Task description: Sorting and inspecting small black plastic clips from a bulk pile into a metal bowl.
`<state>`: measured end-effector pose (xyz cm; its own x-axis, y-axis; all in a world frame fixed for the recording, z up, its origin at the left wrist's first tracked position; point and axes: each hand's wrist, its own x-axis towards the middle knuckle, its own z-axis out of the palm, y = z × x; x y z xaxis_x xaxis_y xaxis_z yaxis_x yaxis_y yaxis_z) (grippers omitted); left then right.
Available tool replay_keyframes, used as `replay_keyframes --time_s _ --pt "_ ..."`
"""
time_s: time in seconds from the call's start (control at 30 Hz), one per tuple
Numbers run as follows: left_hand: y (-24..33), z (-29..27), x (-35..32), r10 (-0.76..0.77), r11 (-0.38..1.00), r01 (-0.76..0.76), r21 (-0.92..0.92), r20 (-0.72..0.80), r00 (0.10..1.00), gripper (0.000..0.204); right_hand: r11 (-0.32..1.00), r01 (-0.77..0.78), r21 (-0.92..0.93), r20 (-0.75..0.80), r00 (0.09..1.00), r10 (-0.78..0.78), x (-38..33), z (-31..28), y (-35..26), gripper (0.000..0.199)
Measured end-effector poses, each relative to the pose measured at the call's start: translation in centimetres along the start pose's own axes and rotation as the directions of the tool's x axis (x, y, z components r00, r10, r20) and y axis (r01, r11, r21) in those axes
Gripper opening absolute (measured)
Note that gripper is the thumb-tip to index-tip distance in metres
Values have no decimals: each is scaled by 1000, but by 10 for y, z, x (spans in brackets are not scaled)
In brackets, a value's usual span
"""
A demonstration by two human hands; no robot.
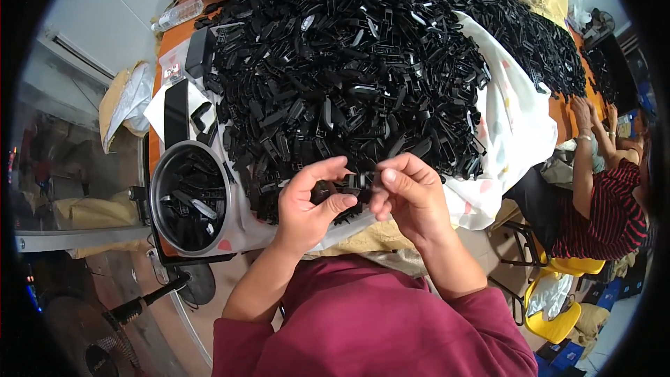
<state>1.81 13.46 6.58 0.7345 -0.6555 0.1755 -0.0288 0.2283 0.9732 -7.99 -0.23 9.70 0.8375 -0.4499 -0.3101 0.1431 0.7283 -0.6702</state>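
A big heap of small black plastic parts (335, 91) covers the table in front of me. Over its near edge, my left hand (306, 202) curves its thumb and index finger around a dark plastic piece (322, 191). My right hand (417, 199) has thumb and fingertips pressed together at the end of a small black part with a lighter strip (357, 181), between the two hands. Against the dark heap the outline of that part is hard to make out. Fingers partly hide what each hand grips.
A round metal bowl (154, 199) with black parts stands at the left, beside a black box (200, 52) and a clear bottle (179, 14). White patterned cloth (520, 119) lies under the heap. At the right, a person in a striped top (607, 202) handles another pile (527, 38).
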Motion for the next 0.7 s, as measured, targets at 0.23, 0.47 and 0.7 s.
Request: replay_keyframes --time_s 0.23,0.47,0.7 --pt "8 -5 5 179 949 -202 240 114 977 31 991 -99 -88 156 981 112 -3 -12 -9 10" --pt "16 -4 7 267 878 -308 366 158 951 31 954 -124 -274 68 987 147 -4 -8 -13 10" --pt "26 -4 8 393 633 -509 584 324 860 31 910 -159 -382 109 970 215 2 -18 -13 10"
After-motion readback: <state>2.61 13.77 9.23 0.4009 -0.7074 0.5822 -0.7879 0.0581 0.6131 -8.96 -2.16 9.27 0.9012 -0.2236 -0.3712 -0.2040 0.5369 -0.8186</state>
